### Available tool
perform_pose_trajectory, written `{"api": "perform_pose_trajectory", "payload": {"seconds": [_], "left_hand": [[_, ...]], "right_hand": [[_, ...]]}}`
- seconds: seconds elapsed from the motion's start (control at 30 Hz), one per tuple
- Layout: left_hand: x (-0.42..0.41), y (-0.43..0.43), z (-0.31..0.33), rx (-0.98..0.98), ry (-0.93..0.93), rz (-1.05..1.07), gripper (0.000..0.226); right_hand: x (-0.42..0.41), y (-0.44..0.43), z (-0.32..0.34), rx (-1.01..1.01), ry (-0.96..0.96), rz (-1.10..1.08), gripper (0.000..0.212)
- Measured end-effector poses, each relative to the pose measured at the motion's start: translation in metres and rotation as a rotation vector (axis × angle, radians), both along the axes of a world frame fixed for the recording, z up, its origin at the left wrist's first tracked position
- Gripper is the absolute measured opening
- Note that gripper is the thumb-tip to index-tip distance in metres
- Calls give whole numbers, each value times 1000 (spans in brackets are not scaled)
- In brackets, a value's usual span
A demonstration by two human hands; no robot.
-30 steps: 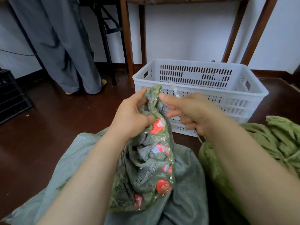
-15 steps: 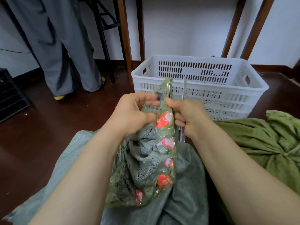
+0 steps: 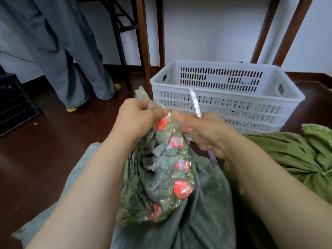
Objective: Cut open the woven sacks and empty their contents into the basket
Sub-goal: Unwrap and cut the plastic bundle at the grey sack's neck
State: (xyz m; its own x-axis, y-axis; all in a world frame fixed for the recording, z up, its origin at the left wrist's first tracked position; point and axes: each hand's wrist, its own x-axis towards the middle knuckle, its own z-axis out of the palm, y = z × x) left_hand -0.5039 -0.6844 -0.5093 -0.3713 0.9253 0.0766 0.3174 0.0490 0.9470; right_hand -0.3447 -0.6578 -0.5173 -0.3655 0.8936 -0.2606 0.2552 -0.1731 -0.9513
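- Left hand (image 3: 138, 119) grips the plastic packet (image 3: 161, 177) at its neck, just before the white basket (image 3: 224, 105).
- Right hand (image 3: 206, 133) clasps a utility knife (image 3: 195, 103), tip toward the basket.

**Basket mouth open above, near side crowded**

The white basket (image 3: 260, 112) stands on the dark floor (image 3: 45, 141), its mouth open upward. Before its near wall the left hand (image 3: 142, 117) and right hand (image 3: 206, 133) grip a clear bag of cloth (image 3: 161, 177), and the knife (image 3: 195, 103) in the right hand slants across the near rim. Under them a grey woven sack (image 3: 206, 212) covers the floor in front of the basket. A green sack (image 3: 296, 155) lies just beside its near right corner. Wooden table legs (image 3: 143, 51) rise close behind its two ends. Left of the basket, bare floor runs to a person's trouser legs (image 3: 71, 51) and a black crate (image 3: 12, 103).
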Motion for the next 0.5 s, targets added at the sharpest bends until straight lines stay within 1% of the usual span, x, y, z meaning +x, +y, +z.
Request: {"api": "perform_pose_trajectory", "payload": {"seconds": [0.03,0.07,0.1,0.17,0.23,0.3,0.33,0.37,0.4,0.43,0.5], "left_hand": [[-2,1,1,18,-39,19,31],[-3,1,2,30,-60,24,34],[-4,0,1,40,-57,24,35],[-5,-3,2,52,-45,36,28],[-8,-7,10,67,-137,19,21],[-10,-10,25,87,-246,-77,17],[-10,-10,28,93,-243,-129,17],[-10,-10,29,88,-214,-160,19],[-9,-10,25,62,-171,-173,20],[-9,-10,17,10,-127,-180,20],[-6,-13,-2,-127,-63,-206,14]], "right_hand": [[-1,-3,-2,46,-87,17,67],[-2,-5,-4,79,-122,10,51],[-4,-5,-6,106,-119,-12,40],[-3,-1,-6,142,-61,-69,28],[4,3,3,130,99,-51,22],[15,9,12,123,328,22,11],[20,11,14,118,408,47,10],[24,12,14,108,419,52,10],[26,13,10,103,341,38,8],[27,12,5,96,189,25,9],[29,12,-7,36,-113,67,24]]}}
